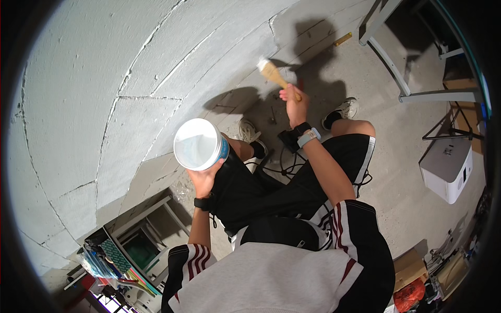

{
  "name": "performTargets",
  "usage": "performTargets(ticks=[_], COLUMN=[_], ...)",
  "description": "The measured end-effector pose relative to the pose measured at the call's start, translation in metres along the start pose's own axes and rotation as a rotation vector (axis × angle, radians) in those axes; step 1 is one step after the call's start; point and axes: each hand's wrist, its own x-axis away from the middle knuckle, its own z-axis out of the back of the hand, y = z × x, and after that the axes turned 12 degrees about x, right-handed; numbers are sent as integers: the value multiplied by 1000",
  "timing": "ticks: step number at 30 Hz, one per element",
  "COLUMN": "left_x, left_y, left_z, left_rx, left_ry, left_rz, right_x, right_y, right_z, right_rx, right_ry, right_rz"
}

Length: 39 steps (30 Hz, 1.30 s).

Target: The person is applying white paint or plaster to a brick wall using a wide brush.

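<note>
My left hand (203, 180) is wrapped round the lower side of a white plastic tub (198, 145) with a blue label. The tub is tilted so that its mouth shows, and whitish material lies inside. In my right hand (296, 107) is a paintbrush (274, 74) with a wooden handle, gripped with the head pointing up and left. White paint or paste coats its bristle tip, which looks slightly blurred. Close beyond the brush stands a block wall (209, 57) painted pale; whether the bristles touch it I cannot tell.
Bare concrete floor (396, 208) runs under my legs, with black cables (284, 169) between my feet. On the right are a metal table frame (386, 62) and a white box-shaped device (446, 169). A cluttered shelf (125, 255) stands at lower left, cardboard boxes (409, 268) at lower right.
</note>
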Motion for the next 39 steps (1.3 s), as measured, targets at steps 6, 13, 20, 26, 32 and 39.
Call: performTargets(ticks=[6, 13, 20, 26, 32, 39], left_x=[-1, 2, 1, 0, 0, 0], left_y=[-6, -7, -5, -5, -10, -9], left_z=[1, 1, -2, 2, 2, 2], left_rx=[8, 31, 29, 11, -3, 27], left_ry=[19, 27, 34, 18, 13, 9], left_rz=[-18, 10, -12, 27, -22, -21], right_x=[2, 11, -11, 29, 6, 8], right_y=[-2, -12, 1, 0, -1, -1], right_z=[-8, 0, 4, -22, 7, -11], right_rx=[-15, 28, 171, 397, 313, 319], right_ry=[127, 33, 278, 58, 257, 163], right_rz=[261, 185, 377, 622, 598, 516])
